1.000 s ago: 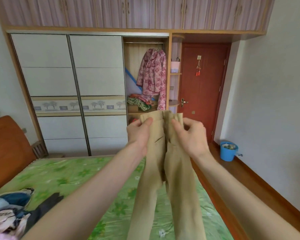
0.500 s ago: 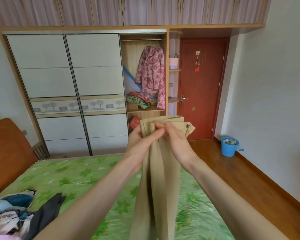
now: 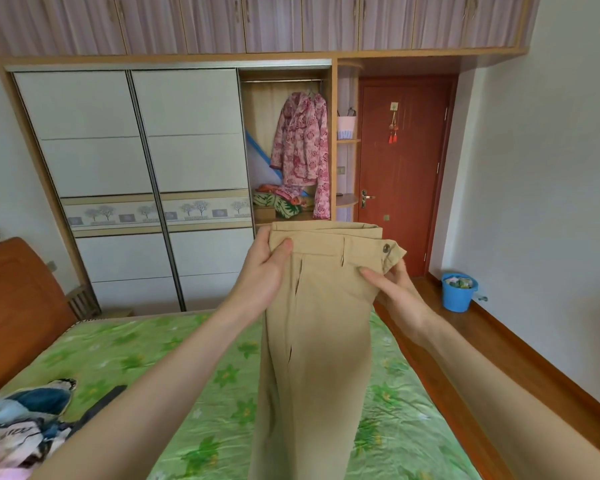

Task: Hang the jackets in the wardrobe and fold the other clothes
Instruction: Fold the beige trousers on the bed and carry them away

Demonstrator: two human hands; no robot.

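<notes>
I hold a pair of beige trousers up in front of me over the bed, legs laid together and hanging down. My left hand pinches the waistband at its left corner, thumb on the front. My right hand grips the right side of the waistband just below the brown button. A pink floral jacket hangs on the rail in the open wardrobe straight ahead. A pile of other clothes lies on the bed at the lower left.
The bed with a green floral sheet lies below my arms; its wooden headboard is at the left. A red door stands right of the wardrobe. A blue bucket sits on the wooden floor by the right wall.
My hands were close together at the middle of the waistband; they have moved apart to its two sides, and the trousers now hang flat and wide.
</notes>
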